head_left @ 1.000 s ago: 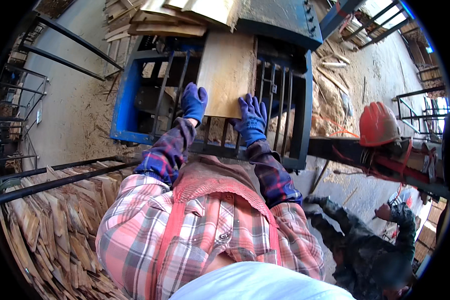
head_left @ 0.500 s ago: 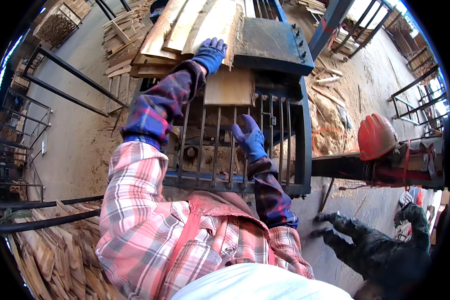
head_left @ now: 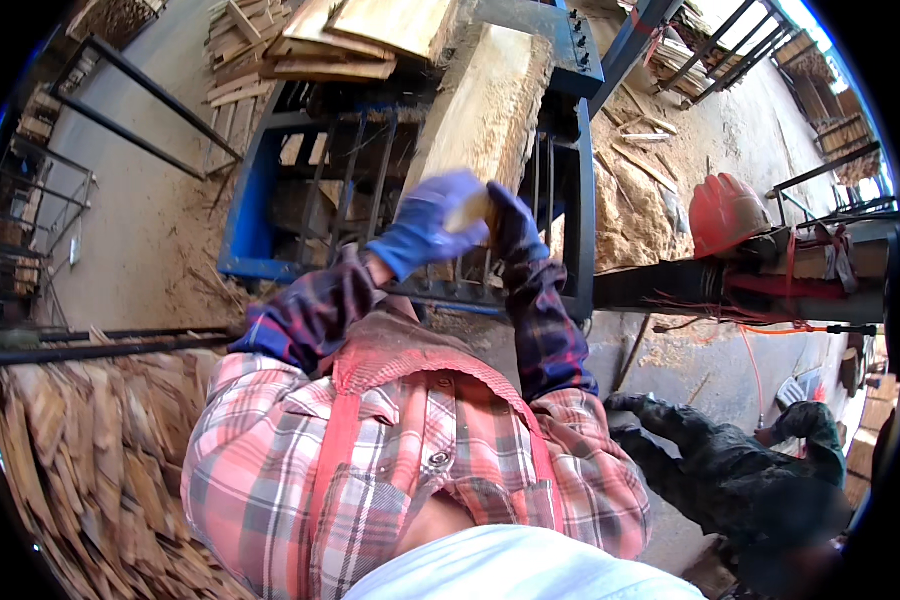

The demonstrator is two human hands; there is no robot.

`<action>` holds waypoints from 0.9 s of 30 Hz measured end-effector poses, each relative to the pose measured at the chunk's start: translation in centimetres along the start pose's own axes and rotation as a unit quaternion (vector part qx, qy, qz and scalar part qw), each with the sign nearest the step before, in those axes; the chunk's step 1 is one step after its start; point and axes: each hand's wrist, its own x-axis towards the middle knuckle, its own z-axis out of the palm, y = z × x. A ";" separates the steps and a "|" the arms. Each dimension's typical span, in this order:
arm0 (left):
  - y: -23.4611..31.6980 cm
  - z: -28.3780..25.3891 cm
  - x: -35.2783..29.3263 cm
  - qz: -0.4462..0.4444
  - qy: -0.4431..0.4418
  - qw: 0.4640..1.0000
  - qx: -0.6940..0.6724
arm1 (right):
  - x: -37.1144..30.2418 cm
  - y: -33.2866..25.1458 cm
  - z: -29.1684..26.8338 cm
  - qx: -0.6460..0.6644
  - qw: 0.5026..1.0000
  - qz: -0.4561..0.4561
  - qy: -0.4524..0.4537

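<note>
A pale rough-sawn wooden board [head_left: 485,110] with a ragged bark edge slopes over the barred blue metal frame [head_left: 232,235]. Its near end is between my two gloved hands. My left hand [head_left: 430,228], in a blue glove and smeared by motion, grips the left side of that end. On the other side, my right hand [head_left: 516,225] closes on the right corner, its fingers partly hidden. Beyond, more sawn boards [head_left: 390,25] lie stacked at the far end of the frame, next to a dark metal plate partly covered by the held board.
Waste wood strips [head_left: 100,450] fill a rack at my left. A red hard hat [head_left: 725,215] rests on a dark beam to the right, beside a sawdust heap [head_left: 630,215]. Another person [head_left: 730,470] in dark clothing is at the lower right. A black rail [head_left: 140,110] stands far left.
My left hand has come back toward me from the stack, and a board now lies slanted across the bars. My right hand has risen to its near end. The view has shifted.
</note>
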 end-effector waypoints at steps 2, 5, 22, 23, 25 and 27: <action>-5.3 3.1 -5.7 -0.102 0.218 0.967 0.078 | -5.7 1.9 1.4 -0.049 0.996 0.025 0.065; -2.2 4.9 -10.5 -0.429 0.081 0.861 -0.259 | -10.5 4.9 -0.8 -0.071 0.996 0.011 0.062; -6.7 9.7 -7.7 -0.363 -0.024 0.928 0.075 | -11.8 4.0 -3.4 -0.819 0.526 -0.224 0.046; -5.6 10.6 -7.8 -0.255 0.096 0.944 0.188 | -11.4 3.6 -2.8 -0.831 0.510 -0.217 0.048; -8.3 13.8 -7.9 -0.145 0.285 0.913 0.254 | -9.7 1.9 -1.3 -0.854 0.473 -0.210 0.048; -9.8 14.3 -5.9 -0.181 0.230 0.926 0.238 | -6.2 1.9 -3.1 -0.851 0.457 -0.254 0.058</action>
